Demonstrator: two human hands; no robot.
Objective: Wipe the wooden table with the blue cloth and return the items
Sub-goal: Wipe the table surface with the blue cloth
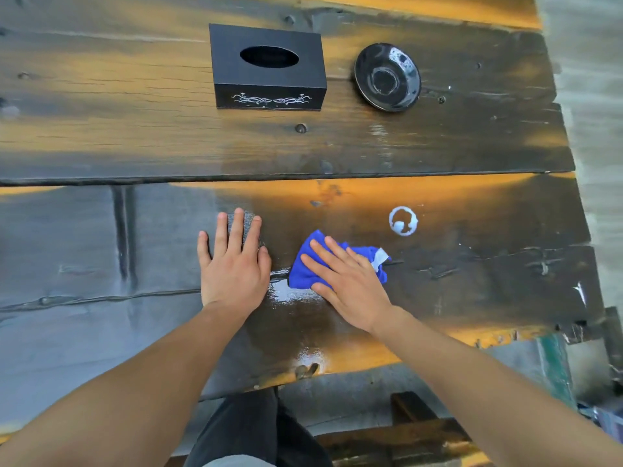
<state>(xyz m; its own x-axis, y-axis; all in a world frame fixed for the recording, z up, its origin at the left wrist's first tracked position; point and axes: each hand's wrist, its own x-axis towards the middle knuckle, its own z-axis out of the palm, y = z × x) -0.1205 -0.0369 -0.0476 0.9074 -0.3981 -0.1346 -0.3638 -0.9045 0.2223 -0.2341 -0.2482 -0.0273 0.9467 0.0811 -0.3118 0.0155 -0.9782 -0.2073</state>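
Observation:
A crumpled blue cloth point(305, 269) lies on the dark wooden table point(135, 136), near the front edge. My right hand point(350, 284) lies flat on top of it, fingers spread and pressing it down. My left hand point(232, 264) rests flat on the bare wood just left of the cloth, holding nothing. A wet shiny streak point(296, 305) lies on the wood between and below the hands. A white ring-shaped stain point(403, 221) sits to the upper right of the cloth. A black tissue box point(268, 67) and a black glossy saucer point(387, 77) stand on the far plank.
The table's right edge point(573, 183) runs down beside a grey floor. A wooden bench point(414, 433) stands below the table's front edge, next to my dark trouser leg point(246, 429). A gap between planks point(269, 178) crosses the table.

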